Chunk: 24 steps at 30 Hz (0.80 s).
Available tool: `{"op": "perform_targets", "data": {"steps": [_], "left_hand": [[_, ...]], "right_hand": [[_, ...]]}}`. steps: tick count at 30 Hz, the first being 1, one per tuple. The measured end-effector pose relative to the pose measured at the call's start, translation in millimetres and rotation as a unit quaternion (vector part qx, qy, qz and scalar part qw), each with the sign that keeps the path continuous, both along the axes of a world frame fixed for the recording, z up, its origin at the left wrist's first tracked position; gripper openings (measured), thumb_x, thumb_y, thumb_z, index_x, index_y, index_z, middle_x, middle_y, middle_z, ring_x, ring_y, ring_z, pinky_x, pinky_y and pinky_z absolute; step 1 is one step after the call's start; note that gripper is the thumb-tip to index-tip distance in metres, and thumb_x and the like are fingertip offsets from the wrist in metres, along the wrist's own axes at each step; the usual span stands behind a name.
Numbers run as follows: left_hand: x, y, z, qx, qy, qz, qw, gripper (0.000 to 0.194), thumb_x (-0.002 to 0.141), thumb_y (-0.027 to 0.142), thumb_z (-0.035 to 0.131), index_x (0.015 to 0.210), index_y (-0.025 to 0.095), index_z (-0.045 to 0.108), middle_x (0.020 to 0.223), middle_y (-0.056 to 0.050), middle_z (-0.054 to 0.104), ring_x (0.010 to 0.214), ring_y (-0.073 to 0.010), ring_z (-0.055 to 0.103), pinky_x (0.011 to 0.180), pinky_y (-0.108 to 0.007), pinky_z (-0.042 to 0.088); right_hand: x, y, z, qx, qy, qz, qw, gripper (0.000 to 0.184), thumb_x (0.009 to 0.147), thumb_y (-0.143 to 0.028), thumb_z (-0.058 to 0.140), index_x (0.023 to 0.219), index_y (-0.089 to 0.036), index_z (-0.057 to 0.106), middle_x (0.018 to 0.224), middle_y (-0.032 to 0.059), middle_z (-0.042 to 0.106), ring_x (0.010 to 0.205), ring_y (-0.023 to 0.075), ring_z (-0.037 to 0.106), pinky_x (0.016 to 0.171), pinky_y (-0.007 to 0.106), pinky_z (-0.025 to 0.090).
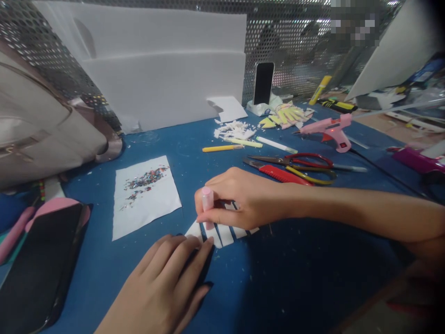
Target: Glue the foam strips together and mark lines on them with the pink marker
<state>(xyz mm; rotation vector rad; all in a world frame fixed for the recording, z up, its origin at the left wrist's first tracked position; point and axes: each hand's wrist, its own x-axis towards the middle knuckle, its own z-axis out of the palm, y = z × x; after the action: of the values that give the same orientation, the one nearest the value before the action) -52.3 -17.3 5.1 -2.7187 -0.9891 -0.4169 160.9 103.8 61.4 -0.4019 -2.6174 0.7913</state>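
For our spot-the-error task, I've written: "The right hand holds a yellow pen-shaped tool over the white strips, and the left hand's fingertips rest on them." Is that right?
Not quite: the colour is wrong. The head view shows a pink pen-shaped tool in the right hand, over the white strips; the left hand's fingertips do rest on them.

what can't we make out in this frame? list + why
All in the head view:
- White strips: far parts hidden by the right hand.
- Pink tube: partly covered by the right hand's thumb.
- Left hand: wrist cut off by the bottom edge.
- Lying phone: one side cut off by the left edge.
- Specks on white sheet: too small to tell apart.
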Motion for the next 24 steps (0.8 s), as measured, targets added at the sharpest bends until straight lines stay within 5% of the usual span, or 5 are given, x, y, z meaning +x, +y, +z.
{"op": "perform_targets", "data": {"steps": [15,24], "left_hand": [[-0.9,0.6,-3.1,-0.005,0.003,-0.003,1.0,0.045,0.1,0.032,0.049,0.137,0.006,0.051,0.113,-0.011,0.056,0.105,-0.027,0.048,0.093,-0.04,0.036],[-3.3,-0.8,-3.8,-0.007,0.002,-0.009,1.0,0.045,0.098,0.03,0.051,0.136,0.007,0.052,0.114,-0.012,0.055,0.105,-0.0281,0.049,0.091,-0.041,0.037]], "right_hand": [[-2.0,3.8,-7.6,-0.019,0.037,0.022,0.999,0.023,0.095,-0.023,0.056,0.077,-0.011,0.063,0.074,0.0033,0.067,0.058,0.0088,0.043,0.061,0.022,0.035],[-2.1,0.6,-10.2,0.014,0.032,0.028,0.999,0.022,0.097,-0.024,0.055,0.079,-0.012,0.06,0.079,0.0055,0.068,0.07,0.0128,0.055,0.068,0.025,0.037]]}}
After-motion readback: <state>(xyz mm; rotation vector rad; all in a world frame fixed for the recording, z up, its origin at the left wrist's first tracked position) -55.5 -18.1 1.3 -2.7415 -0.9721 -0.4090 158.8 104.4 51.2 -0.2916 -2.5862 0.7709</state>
